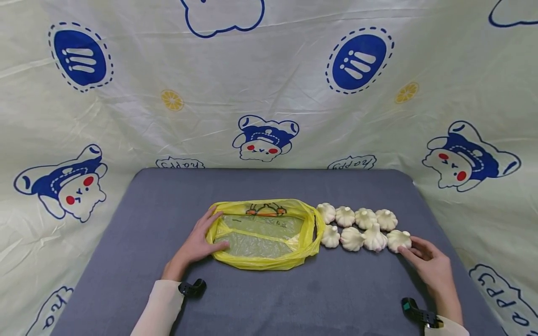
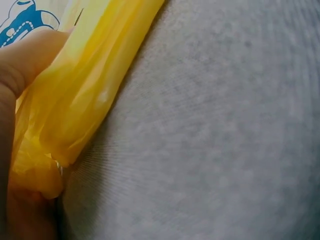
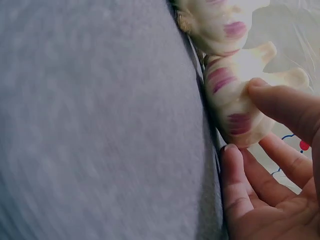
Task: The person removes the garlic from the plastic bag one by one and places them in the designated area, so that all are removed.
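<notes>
A yellow plastic bag (image 1: 262,263) lies spread on the table with its mouth facing up. At its left rim my left hand (image 1: 199,238) grips the plastic; the left wrist view shows the thumb (image 2: 32,57) over the yellow film (image 2: 82,105), with other fingers partly hidden behind it. To the bag's right, several white garlic bulbs sit in two rows. My right hand (image 1: 433,268) holds the rightmost bulb (image 1: 398,241) of the near row between thumb and fingers. Purple streaks mark that bulb (image 3: 232,95) in the right wrist view, and another bulb (image 3: 220,25) touches it.
A grey-blue cloth (image 1: 260,303) covers the table. Behind and beside it hangs a pale sheet (image 1: 290,60) printed with blue cartoon figures. The far row of bulbs (image 1: 365,218) starts against the bag's right edge. Each wrist carries a black camera (image 1: 193,288).
</notes>
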`<state>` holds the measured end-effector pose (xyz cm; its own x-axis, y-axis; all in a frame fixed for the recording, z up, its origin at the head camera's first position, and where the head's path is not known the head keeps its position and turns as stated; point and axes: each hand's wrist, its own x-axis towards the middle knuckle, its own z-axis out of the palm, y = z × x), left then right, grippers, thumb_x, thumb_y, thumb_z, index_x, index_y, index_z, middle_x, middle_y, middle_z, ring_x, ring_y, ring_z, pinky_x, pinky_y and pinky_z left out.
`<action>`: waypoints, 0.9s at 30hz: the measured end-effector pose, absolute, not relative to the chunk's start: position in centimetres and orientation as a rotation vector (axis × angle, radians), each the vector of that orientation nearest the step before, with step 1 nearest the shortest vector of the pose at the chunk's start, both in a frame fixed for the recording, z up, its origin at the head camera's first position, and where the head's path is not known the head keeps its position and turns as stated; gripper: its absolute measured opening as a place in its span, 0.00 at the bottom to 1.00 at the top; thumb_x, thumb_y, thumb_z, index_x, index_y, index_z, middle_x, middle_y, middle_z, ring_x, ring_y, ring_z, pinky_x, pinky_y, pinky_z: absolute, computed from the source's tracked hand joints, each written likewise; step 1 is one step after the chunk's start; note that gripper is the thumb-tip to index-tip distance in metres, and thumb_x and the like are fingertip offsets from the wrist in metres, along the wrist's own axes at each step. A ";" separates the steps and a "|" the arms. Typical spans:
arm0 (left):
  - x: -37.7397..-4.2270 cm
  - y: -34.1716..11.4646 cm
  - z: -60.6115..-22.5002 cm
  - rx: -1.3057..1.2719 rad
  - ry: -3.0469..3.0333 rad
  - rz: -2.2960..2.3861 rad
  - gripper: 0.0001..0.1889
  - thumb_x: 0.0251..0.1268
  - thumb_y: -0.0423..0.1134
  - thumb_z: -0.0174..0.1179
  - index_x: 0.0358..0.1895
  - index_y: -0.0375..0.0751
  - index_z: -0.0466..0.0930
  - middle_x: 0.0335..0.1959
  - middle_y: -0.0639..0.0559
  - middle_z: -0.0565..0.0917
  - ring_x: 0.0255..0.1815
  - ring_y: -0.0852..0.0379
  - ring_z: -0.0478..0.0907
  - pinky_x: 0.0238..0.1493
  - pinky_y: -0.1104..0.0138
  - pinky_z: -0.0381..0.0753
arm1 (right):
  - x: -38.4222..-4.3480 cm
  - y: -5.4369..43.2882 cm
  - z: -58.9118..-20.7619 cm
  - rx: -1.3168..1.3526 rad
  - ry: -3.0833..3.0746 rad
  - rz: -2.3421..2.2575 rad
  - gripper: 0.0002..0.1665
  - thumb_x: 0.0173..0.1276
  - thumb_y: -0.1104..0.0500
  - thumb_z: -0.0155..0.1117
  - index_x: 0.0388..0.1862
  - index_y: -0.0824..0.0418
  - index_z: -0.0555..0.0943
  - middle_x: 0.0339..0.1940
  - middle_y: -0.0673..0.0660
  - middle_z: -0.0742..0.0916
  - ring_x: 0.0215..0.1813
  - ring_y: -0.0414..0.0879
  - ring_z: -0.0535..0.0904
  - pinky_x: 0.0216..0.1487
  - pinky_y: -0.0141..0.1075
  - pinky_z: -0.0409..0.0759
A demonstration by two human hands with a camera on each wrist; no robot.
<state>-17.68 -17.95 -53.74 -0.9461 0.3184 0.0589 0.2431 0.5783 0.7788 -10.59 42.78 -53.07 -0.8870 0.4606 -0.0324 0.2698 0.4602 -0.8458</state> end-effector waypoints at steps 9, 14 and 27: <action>-17.8 -18.8 -53.5 0.534 2.735 1.417 0.43 0.64 0.49 0.71 0.80 0.48 0.63 0.86 0.42 0.49 0.84 0.34 0.46 0.75 0.31 0.52 | -10.5 43.1 -52.4 -0.612 -2.667 1.310 0.45 0.67 0.43 0.74 0.73 0.68 0.71 0.55 0.48 0.85 0.40 0.18 0.72 0.35 0.17 0.75; -17.4 -20.1 -53.0 0.524 2.766 1.405 0.40 0.67 0.48 0.68 0.80 0.49 0.63 0.85 0.41 0.51 0.84 0.33 0.48 0.74 0.30 0.54 | -10.8 43.1 -51.3 -0.607 -2.814 1.218 0.50 0.70 0.36 0.67 0.76 0.68 0.66 0.71 0.74 0.75 0.58 0.55 0.82 0.32 0.21 0.73; -16.9 -24.2 -51.4 0.388 2.933 1.108 0.44 0.67 0.54 0.67 0.80 0.41 0.60 0.84 0.34 0.52 0.81 0.26 0.48 0.72 0.27 0.53 | -13.3 42.4 -46.2 -0.301 -2.937 1.072 0.53 0.75 0.36 0.60 0.81 0.70 0.55 0.76 0.82 0.65 0.73 0.81 0.62 0.61 0.74 0.69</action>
